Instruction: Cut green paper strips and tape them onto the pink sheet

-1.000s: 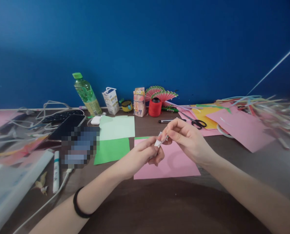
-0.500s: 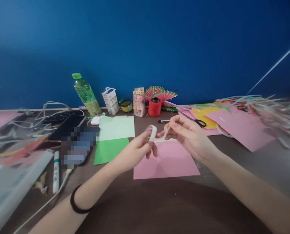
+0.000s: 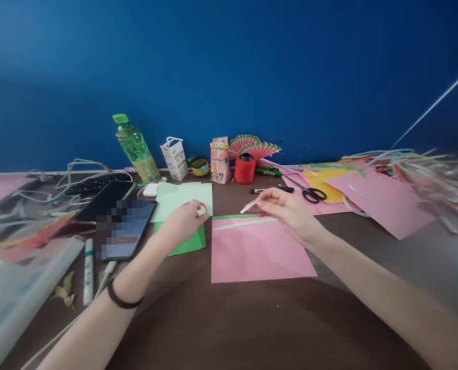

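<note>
Over the pale green sheet and the bright green sheet, my left hand is closed on a small roll of tape, mostly hidden by the fingers. My right hand pinches a short white strip of tape between thumb and fingertips, its free end pointing left. The strip hangs just above the far edge of a pink sheet of paper. Along that edge lies a long whitish strip, with a thin green band showing behind it.
Behind the hands stand a green bottle, cartons and a red spool. Scissors and a black pen lie beyond my right hand. Phones, a marker and cables are at left; more paper is at right.
My hands have moved apart. The left went left with the tape roll, over the green sheets; the right shifted slightly down, keeping the tape strip. The whitish strip on the pink sheet is now uncovered.
</note>
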{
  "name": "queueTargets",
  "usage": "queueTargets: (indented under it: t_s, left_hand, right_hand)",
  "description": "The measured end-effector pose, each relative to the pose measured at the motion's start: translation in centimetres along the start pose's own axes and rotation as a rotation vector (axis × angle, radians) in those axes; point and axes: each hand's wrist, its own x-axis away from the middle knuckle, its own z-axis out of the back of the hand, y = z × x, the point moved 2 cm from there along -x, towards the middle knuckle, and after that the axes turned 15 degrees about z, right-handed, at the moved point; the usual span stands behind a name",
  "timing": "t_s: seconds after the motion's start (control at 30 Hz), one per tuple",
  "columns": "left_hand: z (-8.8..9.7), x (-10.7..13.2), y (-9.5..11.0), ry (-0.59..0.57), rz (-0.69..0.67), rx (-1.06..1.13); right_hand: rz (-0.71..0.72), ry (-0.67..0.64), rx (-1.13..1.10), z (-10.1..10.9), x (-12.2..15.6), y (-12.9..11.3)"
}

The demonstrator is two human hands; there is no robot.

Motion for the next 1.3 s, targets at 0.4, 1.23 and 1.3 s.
queueTargets:
  t_s: [0.4, 1.23, 1.3]
  left_hand:
    - [-0.6, 1.9, 3.6, -0.312, -0.115, 0.584]
    - [-2.8, -2.2, 8.3, -0.320, -0.212, 0.141]
    - [-3.4, -2.4, 8.0, -0.350, -0.188, 0.138]
  right_hand:
    - [-0.064, -0.024, -0.007, -0.6, 0.2, 0.4]
    - [-0.130, -0.195, 0.585, 4.3, -2.4, 2.7]
    - [-0.140, -0.227, 0.658, 4.4, -2.3, 3.1]
